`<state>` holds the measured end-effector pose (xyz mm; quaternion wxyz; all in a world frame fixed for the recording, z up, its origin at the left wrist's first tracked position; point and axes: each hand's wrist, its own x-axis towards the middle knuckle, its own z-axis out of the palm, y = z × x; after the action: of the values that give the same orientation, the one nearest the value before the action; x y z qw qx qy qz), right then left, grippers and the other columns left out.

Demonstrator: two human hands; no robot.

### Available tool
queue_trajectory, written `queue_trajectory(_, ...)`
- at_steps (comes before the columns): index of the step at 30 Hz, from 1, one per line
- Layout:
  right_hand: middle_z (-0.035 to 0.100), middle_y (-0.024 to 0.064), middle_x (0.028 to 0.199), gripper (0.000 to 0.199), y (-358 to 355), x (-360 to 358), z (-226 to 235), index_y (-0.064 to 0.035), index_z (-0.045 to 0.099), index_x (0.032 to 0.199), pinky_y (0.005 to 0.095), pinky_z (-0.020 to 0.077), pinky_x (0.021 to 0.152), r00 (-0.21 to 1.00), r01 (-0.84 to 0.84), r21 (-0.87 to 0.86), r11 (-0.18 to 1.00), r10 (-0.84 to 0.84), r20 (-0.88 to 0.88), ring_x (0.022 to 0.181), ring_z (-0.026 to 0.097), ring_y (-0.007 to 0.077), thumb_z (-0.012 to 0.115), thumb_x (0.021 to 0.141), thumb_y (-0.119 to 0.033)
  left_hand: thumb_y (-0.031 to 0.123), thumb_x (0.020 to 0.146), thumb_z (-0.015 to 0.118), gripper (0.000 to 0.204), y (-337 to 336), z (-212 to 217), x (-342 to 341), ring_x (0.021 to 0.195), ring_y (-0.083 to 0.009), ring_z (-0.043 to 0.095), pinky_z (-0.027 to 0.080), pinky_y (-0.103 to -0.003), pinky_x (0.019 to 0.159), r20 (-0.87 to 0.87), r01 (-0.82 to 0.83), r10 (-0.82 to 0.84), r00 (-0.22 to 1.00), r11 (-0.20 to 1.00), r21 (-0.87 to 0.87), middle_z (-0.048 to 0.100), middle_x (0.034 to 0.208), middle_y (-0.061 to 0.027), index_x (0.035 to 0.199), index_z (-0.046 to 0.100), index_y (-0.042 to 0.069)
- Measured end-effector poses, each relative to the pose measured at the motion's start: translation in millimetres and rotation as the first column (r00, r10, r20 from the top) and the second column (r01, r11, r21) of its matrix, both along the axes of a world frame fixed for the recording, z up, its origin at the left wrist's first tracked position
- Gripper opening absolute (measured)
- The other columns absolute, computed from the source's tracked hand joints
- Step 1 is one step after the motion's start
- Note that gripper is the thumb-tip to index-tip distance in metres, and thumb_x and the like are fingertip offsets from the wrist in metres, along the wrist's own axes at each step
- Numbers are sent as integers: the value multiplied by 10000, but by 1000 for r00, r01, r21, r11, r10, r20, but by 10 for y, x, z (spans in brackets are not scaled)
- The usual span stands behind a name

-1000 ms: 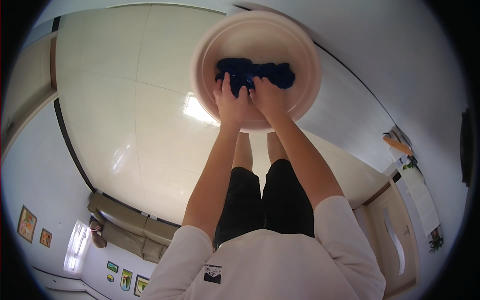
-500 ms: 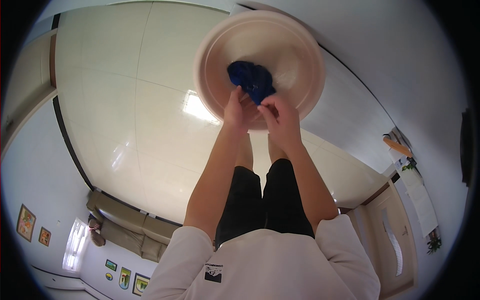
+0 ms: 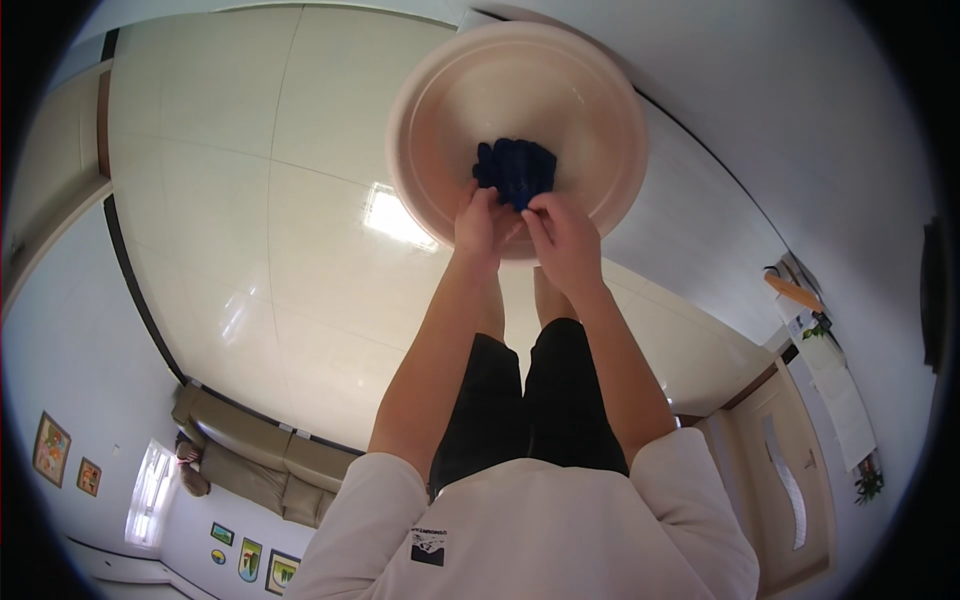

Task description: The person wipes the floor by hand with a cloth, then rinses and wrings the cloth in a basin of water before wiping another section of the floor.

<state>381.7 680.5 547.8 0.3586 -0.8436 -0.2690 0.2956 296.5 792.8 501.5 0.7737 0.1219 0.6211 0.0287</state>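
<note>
A crumpled dark blue cloth (image 3: 522, 170) hangs bunched over the near half of a round, pale pink basin (image 3: 612, 95); whether it is a garment cannot be made out. My right hand (image 3: 566, 228) pinches its lower right edge between thumb and fingertips. At the cloth's lower left, my left hand (image 3: 480, 218) is closed with the fingertips on the fabric, partly hiding that edge. Both hands are over the basin's near rim, close together.
The basin stands beside a pale grey raised surface (image 3: 680, 190) along the wall on the right. Shiny beige floor tiles (image 3: 330, 260) spread to the left. Farther off are a brown sofa (image 3: 245, 440) and, on the right, a door (image 3: 790, 470).
The cloth has bunched up and shifted slightly right and toward me, with its far left part drawn in. My left hand has moved a little right; the right hand has barely moved.
</note>
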Motion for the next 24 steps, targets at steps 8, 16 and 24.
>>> queue_trajectory(8, 583, 100, 1300, 520, 449, -47, -786, -177, 650, 1356, 468, 568, 848, 886, -305, -305, 902, 386, 258, 1117, 600, 353, 718, 841, -146, 259, 1055, 461, 461, 39, -249, -216, 1039, -205, 617, 498, -350, 742, 87, -26, 19, 996, 996, 91, 634, 1218, -76, 1476, 446, 72)
queue_trajectory(16, 590, 141, 1103, 306, 610, 89, -893, -102, 647, 1018, 442, 533, 887, 978, -126, -203, 971, 157, 140, 1019, 604, 376, 685, 744, 28, 377, 1041, 477, 526, 48, -249, -180, 1066, -205, 543, 490, -368, 814, -15, 15, -13, 1000, 987, 159, 538, 1343, -59, 1491, 459, 105)
queue_trajectory(24, 536, 19, 1134, 458, 61, -6, -247, -79, 546, 1161, 307, 468, 963, 578, 526, 139, 839, -233, -782, 1062, 545, 159, 555, 767, 154, 494, 999, 512, 490, 188, -256, 54, 1049, -244, 650, 523, -400, 931, 200, -179, 192, 961, 981, -80, 669, 1178, -79, 1285, 619, 111)
